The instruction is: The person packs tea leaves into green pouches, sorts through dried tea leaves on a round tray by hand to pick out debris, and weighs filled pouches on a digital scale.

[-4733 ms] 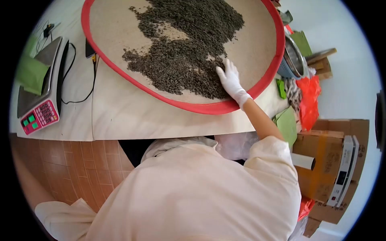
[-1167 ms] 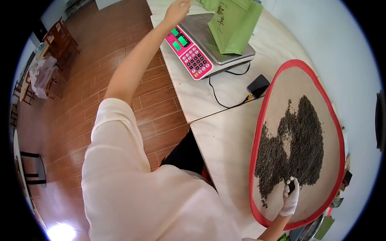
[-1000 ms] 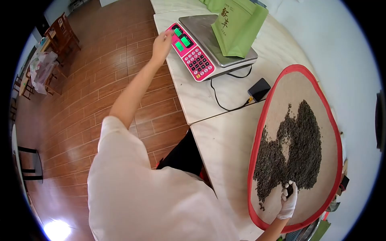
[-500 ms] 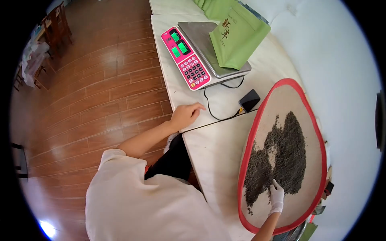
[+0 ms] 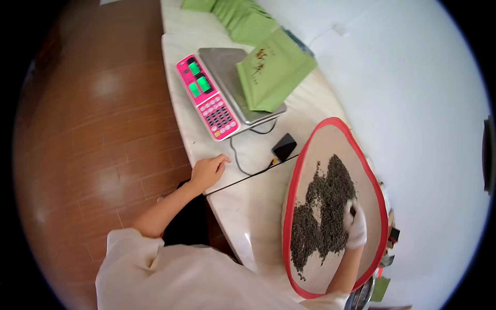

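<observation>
My right hand (image 5: 355, 225), in a white glove, is over the right edge of a pile of dark dried tea leaves (image 5: 333, 201). Its fingers are curled in, with a dark patch of leaves between thumb and fingers. The leaves lie spread on a shallow, pale tray with a red rim (image 5: 381, 206). My bare left hand (image 5: 209, 171) rests on the white table near the scale, fingers loosely bent and slightly apart, holding nothing. A pink digital scale (image 5: 219, 118) stands beyond it, and a green bag with printed characters (image 5: 276, 70) sits upright on its metal plate.
A black device (image 5: 284, 147) with a cable lies between scale and tray. More green bags (image 5: 243, 20) are stacked at the table's far end. A white wall (image 5: 413, 103) runs along the right. Assorted items crowd the gap beside the tray's lower right.
My right hand has moved from the pile's lower end to its right edge. The view has shifted, so table, scale and tray appear further left. My left hand stays on the table.
</observation>
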`<state>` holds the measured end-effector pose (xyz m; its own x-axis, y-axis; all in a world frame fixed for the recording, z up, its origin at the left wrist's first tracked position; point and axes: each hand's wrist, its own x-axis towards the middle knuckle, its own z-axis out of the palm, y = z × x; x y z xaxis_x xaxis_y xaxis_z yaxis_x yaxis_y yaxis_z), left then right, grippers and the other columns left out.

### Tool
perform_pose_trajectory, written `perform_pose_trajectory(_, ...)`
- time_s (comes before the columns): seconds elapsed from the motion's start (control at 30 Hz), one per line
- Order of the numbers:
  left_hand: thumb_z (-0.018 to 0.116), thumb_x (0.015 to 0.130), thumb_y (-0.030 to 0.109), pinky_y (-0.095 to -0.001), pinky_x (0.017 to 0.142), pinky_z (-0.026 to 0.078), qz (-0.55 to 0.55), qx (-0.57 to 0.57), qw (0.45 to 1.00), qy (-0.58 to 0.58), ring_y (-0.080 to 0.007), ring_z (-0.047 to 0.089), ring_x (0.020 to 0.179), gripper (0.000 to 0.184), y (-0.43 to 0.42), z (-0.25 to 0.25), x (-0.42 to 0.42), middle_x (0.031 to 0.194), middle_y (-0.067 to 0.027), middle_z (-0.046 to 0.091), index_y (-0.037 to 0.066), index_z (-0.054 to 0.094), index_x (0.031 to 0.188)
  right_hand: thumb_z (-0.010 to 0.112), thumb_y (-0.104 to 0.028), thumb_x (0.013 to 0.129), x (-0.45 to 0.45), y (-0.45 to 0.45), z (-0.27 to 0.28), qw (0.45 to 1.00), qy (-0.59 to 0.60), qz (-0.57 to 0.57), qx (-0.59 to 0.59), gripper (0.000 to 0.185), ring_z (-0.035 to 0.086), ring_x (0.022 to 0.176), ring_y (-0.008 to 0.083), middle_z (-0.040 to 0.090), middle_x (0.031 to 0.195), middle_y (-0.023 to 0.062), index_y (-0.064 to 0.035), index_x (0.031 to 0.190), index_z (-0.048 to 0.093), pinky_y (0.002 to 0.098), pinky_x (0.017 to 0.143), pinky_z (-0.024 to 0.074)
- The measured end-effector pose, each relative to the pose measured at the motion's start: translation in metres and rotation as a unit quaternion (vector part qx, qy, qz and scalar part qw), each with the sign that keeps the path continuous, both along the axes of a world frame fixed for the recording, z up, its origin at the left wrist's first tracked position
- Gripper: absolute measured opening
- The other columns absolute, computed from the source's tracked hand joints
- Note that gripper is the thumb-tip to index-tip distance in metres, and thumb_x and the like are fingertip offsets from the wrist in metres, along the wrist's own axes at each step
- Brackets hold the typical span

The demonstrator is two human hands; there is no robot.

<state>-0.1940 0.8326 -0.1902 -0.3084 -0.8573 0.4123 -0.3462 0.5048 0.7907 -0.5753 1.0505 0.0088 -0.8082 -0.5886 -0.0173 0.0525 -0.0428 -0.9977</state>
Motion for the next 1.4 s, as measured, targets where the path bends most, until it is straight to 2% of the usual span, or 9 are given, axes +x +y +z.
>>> perform_pose_trajectory(0.07, 0.055, 0.087, 0.009, -0.0402, 0.056, 0.046, 0.008, -0.007, 1.000, 0.011, -0.0313, 0.061, 0.061, 0.017, -0.002, 0.000, -0.002, 0.066, -0.0126, 0.061, 0.016, 0.067, 0.097, 0.057, -0.006, 0.095, -0.010, -0.054, 0.044, 0.960, -0.250, 0.122, -0.034, 0.008, 0.052, 0.069, 0.0064, 0.056, 0.076, 0.0011, 0.0013, 0.095, 0.059, 0.0167, 0.064, 0.0450)
perform_pose_trajectory(0.1, 0.055, 0.087, 0.008, -0.0405, 0.056, 0.046, 0.007, -0.009, 1.000, 0.017, -0.0317, 0.062, 0.062, 0.017, -0.003, 0.000, -0.002, 0.066, -0.0129, 0.062, 0.016, 0.067, 0.097, 0.056, -0.006, 0.095, 0.006, -0.088, 0.061, 0.968, 0.005, 0.251, 0.001, 0.007, 0.049, 0.067, 0.0059, 0.052, 0.074, -0.0006, 0.0005, 0.093, 0.058, 0.0182, 0.061, 0.0428)
perform_pose_trajectory(0.17, 0.055, 0.087, 0.008, -0.0403, 0.054, 0.046, -0.001, -0.019, 1.000, 0.022, -0.0316, 0.061, 0.060, 0.017, -0.004, -0.001, -0.003, 0.066, -0.0130, 0.062, 0.015, 0.067, 0.097, 0.054, -0.006, 0.097, 0.040, -0.155, 0.095, 0.746, 0.644, 0.167, 0.031, 0.009, 0.044, 0.063, 0.0049, 0.043, 0.070, -0.0041, -0.0011, 0.090, 0.056, 0.0212, 0.056, 0.0383)
perform_pose_trajectory(0.27, 0.057, 0.088, 0.014, -0.0425, 0.054, 0.047, 0.004, 0.036, 0.999, -0.006, -0.0322, 0.060, 0.059, 0.012, -0.003, 0.004, 0.000, 0.062, -0.0127, 0.060, 0.016, 0.065, 0.097, 0.057, -0.016, 0.096, 0.065, -0.270, 0.144, 0.773, 0.553, 0.309, -0.031, 0.016, 0.036, 0.053, 0.0038, 0.043, 0.065, -0.0045, -0.0041, 0.085, 0.055, 0.0201, 0.050, 0.0327)
perform_pose_trajectory(0.33, 0.057, 0.088, 0.014, -0.0424, 0.054, 0.047, 0.017, 0.025, 1.000, 0.002, -0.0321, 0.060, 0.059, 0.012, -0.004, 0.002, 0.000, 0.062, -0.0126, 0.060, 0.016, 0.065, 0.097, 0.053, -0.025, 0.097, 0.094, -0.338, 0.192, 0.874, 0.034, 0.484, 0.043, 0.023, 0.036, 0.048, 0.0042, 0.046, 0.063, -0.0042, -0.0067, 0.085, 0.056, 0.0192, 0.046, 0.0302)
perform_pose_trajectory(0.5, 0.058, 0.088, 0.013, -0.0419, 0.054, 0.048, 0.032, 0.015, 0.999, 0.023, -0.0310, 0.061, 0.059, 0.012, -0.003, 0.002, 0.000, 0.063, -0.0113, 0.061, 0.016, 0.065, 0.096, 0.048, -0.029, 0.096, 0.155, -0.451, 0.190, 0.881, 0.276, 0.364, 0.124, 0.029, 0.040, 0.045, 0.0063, 0.056, 0.065, -0.0001, -0.0041, 0.088, 0.062, 0.0228, 0.038, 0.0306)
perform_pose_trajectory(0.7, 0.056, 0.088, 0.014, -0.0413, 0.055, 0.049, 0.023, 0.022, 0.999, 0.011, -0.0303, 0.062, 0.061, 0.012, -0.003, 0.003, 0.002, 0.066, -0.0103, 0.063, 0.017, 0.064, 0.098, 0.050, -0.037, 0.093, 0.156, -0.487, 0.159, 0.708, 0.514, 0.370, 0.313, 0.036, 0.052, 0.060, 0.0103, 0.062, 0.070, 0.0015, -0.0084, 0.091, 0.071, 0.0268, 0.054, 0.0399)
perform_pose_trajectory(0.87, 0.055, 0.089, 0.013, -0.0419, 0.055, 0.048, 0.021, 0.011, 1.000, 0.004, -0.0304, 0.062, 0.061, 0.011, -0.004, 0.003, 0.002, 0.066, -0.0101, 0.063, 0.015, 0.063, 0.097, 0.045, -0.038, 0.096, 0.149, -0.501, 0.153, 0.811, 0.330, 0.408, 0.259, 0.040, 0.049, 0.058, 0.0099, 0.058, 0.066, -0.0034, -0.0092, 0.087, 0.071, 0.0263, 0.057, 0.0399)
perform_pose_trajectory(1.4, 0.055, 0.090, 0.013, -0.0413, 0.056, 0.049, 0.018, 0.010, 1.000, -0.005, -0.0284, 0.063, 0.063, 0.012, -0.005, -0.002, 0.001, 0.068, -0.0093, 0.064, 0.014, 0.062, 0.099, 0.053, -0.055, 0.090, 0.185, -0.477, 0.157, 0.731, 0.488, 0.317, 0.356, 0.053, 0.061, 0.074, 0.0190, 0.068, 0.091, 0.0079, -0.0054, 0.101, 0.069, 0.0353, 0.073, 0.0480)
